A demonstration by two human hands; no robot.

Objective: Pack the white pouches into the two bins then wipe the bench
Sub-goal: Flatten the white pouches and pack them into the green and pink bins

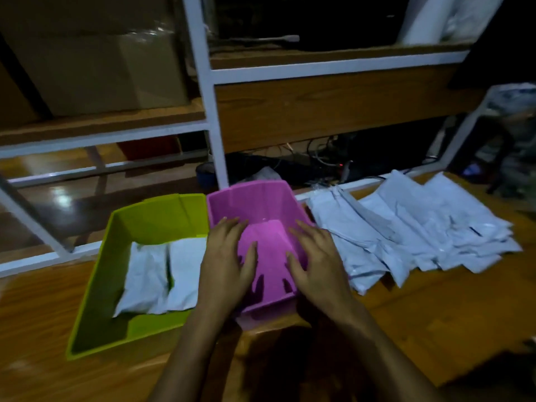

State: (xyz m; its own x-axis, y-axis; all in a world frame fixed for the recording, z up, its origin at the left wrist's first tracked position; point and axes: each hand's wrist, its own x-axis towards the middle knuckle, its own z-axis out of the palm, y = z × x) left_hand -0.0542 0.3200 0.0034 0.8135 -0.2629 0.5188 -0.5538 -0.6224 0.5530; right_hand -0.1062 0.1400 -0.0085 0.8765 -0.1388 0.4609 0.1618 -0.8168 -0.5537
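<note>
The left hand (pixel 229 256) and right hand (pixel 316 262) rest with fingers (pixel 229 230) spread on the sides of the empty pink bin (pixel 252 198), likely to steady it close to the white pouches (pixel 406 233) piled just beside it on the tabletop (pixel 435 314).

Both forearms are angled inward from 6 o'clock, and the left hand (pixel 227 256) and right hand (pixel 317 258) are held side by side, palms down, fingers stretched toward 12 o'clock.
</note>
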